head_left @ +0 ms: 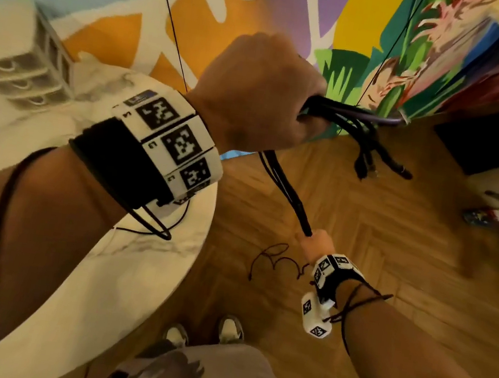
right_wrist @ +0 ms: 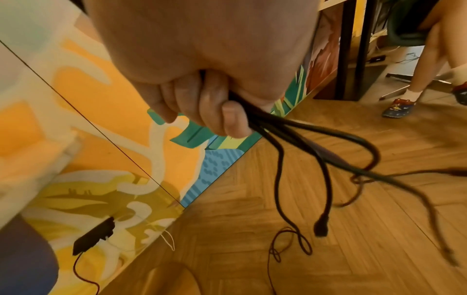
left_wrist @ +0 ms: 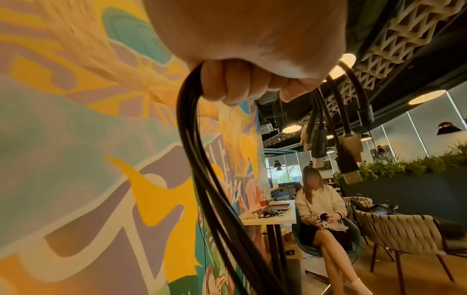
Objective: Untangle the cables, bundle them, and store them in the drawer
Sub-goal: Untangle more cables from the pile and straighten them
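My left hand [head_left: 256, 92] is raised high and grips a bunch of black cables [head_left: 286, 191]. Their plug ends [head_left: 375, 162] fan out to the right of the fist. In the left wrist view my fingers [left_wrist: 227, 85] curl round the cables [left_wrist: 202, 179], and the connectors [left_wrist: 348, 149] hang beside them. The strands run down to my right hand [head_left: 315, 240], which grips them lower, over the floor. In the right wrist view, loose cable ends [right_wrist: 321, 227] dangle below the curled fingers [right_wrist: 227, 115]. A small white drawer unit [head_left: 32, 72] stands on the marble table [head_left: 132, 268] at left.
A thin dark cord [head_left: 276, 261] lies curled on the wooden floor [head_left: 395, 243]. A painted mural wall [head_left: 204, 4] stands behind. Another person [left_wrist: 321, 209] sits at a second table on the right, their feet [head_left: 481, 213] on the floor. Woven chairs [left_wrist: 404, 229] stand further right.
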`<action>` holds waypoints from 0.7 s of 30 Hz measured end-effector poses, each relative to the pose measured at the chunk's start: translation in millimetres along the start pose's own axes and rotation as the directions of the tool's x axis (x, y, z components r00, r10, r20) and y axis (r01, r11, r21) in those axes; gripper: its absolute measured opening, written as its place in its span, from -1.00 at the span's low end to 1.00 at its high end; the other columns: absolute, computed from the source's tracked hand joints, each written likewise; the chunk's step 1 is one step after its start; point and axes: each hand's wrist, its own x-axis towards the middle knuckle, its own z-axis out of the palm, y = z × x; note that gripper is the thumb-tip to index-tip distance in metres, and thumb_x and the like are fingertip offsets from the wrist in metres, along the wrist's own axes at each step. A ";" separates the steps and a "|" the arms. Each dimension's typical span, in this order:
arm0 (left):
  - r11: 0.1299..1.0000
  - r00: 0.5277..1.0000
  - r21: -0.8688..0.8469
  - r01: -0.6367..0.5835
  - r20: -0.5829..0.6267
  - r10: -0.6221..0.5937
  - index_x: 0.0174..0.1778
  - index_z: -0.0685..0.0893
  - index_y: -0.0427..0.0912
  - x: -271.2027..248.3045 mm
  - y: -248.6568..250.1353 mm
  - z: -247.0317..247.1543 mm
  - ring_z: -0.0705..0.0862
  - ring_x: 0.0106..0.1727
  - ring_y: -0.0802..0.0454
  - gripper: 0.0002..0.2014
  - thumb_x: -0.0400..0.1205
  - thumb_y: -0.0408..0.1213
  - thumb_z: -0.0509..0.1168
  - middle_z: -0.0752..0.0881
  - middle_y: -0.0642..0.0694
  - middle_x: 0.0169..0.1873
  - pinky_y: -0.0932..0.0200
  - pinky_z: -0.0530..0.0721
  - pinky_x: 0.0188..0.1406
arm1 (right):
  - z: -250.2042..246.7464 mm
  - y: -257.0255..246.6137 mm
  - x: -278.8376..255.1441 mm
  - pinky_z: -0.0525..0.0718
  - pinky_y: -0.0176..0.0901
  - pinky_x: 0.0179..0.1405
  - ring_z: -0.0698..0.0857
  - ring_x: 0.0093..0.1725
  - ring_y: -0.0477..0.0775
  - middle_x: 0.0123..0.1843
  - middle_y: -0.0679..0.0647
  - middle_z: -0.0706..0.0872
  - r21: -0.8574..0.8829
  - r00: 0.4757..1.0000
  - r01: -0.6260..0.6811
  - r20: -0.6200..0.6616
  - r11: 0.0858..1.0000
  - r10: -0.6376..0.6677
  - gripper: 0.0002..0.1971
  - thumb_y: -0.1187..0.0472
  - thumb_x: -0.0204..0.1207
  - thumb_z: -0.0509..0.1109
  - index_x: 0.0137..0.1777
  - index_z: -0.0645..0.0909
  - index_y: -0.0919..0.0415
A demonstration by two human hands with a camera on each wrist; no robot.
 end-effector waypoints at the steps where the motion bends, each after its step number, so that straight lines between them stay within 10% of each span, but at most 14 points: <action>1: 1.000 1.000 0.026 -0.012 -0.015 0.012 -0.48 0.27 0.01 1.0 -1.7 -0.1 0.10 -0.66 0.03 -0.71 0.50 -0.04 0.17 0.06 0.19 -0.66 0.31 0.02 -0.49 | -2.0 -0.9 5.4 0.38 -0.21 -0.53 0.47 -0.50 0.07 -0.45 0.07 0.52 -0.033 1.000 0.003 -0.009 0.999 -0.003 -0.70 0.09 0.60 0.27 -0.38 0.47 0.10; 6: 0.998 0.997 0.052 -0.040 -0.067 0.043 -0.43 0.68 -0.20 5.3 -13.6 2.8 0.26 -0.65 -0.01 -0.65 0.53 -0.03 0.22 0.33 0.04 -0.65 0.28 0.12 -0.45 | -8.4 14.5 14.1 0.46 -0.19 -0.56 0.56 -0.41 0.08 -0.24 0.16 0.63 -0.255 0.995 -0.076 0.042 0.964 0.090 -0.75 0.06 0.61 0.27 -0.03 0.56 0.27; 12: 0.952 0.974 -0.255 0.171 -0.100 -0.201 -0.59 0.28 0.02 1.4 -7.8 23.2 0.15 -0.68 0.22 -0.65 0.49 -0.09 0.20 0.16 0.18 -0.71 0.27 0.07 -0.58 | -19.1 31.9 17.2 0.64 -0.11 -0.20 0.69 -0.09 0.17 -0.03 0.17 0.71 -0.489 0.984 -0.011 0.149 0.872 0.096 -0.69 0.03 0.55 0.33 0.14 0.61 0.25; 15: 0.749 0.899 -0.565 0.347 -0.025 -0.436 -0.64 0.24 0.01 -2.9 -5.1 49.9 0.21 -0.66 0.16 -0.54 0.57 -0.17 0.24 0.24 0.12 -0.73 0.14 0.17 -0.60 | -25.4 21.9 7.7 0.58 -0.05 0.20 0.54 0.34 0.27 0.27 0.22 0.60 -0.577 0.981 0.131 0.195 0.806 -0.020 -0.63 0.08 0.56 0.31 0.31 0.52 0.22; 19: 0.401 0.748 -0.717 0.570 0.249 -0.616 -0.66 0.28 -0.03 -14.5 -5.5 90.9 0.19 -0.71 0.19 -0.49 0.61 -0.30 0.29 0.27 0.13 -0.80 0.22 0.16 -0.62 | -48.0 -36.0 -24.3 0.48 -0.42 0.14 0.57 0.33 -0.10 0.36 0.03 0.57 0.014 0.896 0.419 0.156 0.908 -0.416 -0.59 0.32 0.56 0.32 0.42 0.50 0.15; 21: 0.324 0.710 -0.698 0.638 0.371 -0.599 -0.65 0.37 -0.06 -25.9 -5.5 103.8 0.27 -0.75 0.21 -0.53 0.59 -0.36 0.31 0.36 0.13 -0.82 0.28 0.27 -0.63 | -61.4 -70.9 -47.3 0.57 -0.45 0.05 0.61 0.22 -0.30 0.32 -0.08 0.61 0.496 0.797 0.467 0.124 0.732 -0.592 -0.58 0.42 0.55 0.26 0.38 0.53 0.10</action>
